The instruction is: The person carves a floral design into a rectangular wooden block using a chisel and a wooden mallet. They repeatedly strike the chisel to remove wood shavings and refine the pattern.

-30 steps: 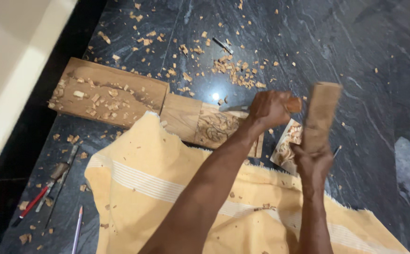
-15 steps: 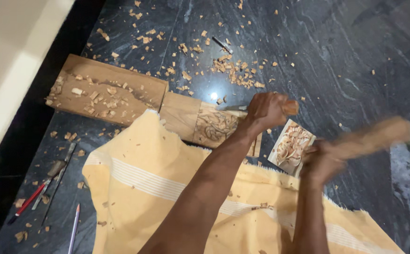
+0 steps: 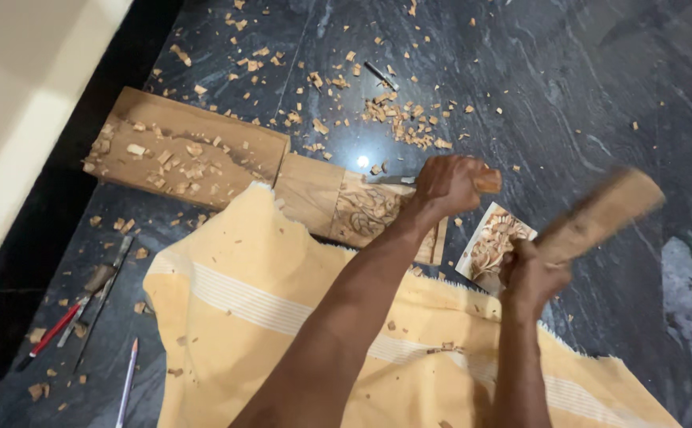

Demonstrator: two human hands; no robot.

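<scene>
Two planks (image 3: pixel 187 150) (image 3: pixel 362 208), one mallet (image 3: pixel 599 214) (blurred), one cloth (image 3: pixel 282 333).

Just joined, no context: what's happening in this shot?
A person is carving wood on a dark stone floor. The left hand grips a chisel set against the carved plank. The right hand holds a wooden mallet, raised and blurred. A small carved pattern piece lies beside the plank. Wood chips are scattered around, a yellow cloth covers the lap, and spare tools lie at the left.
</scene>
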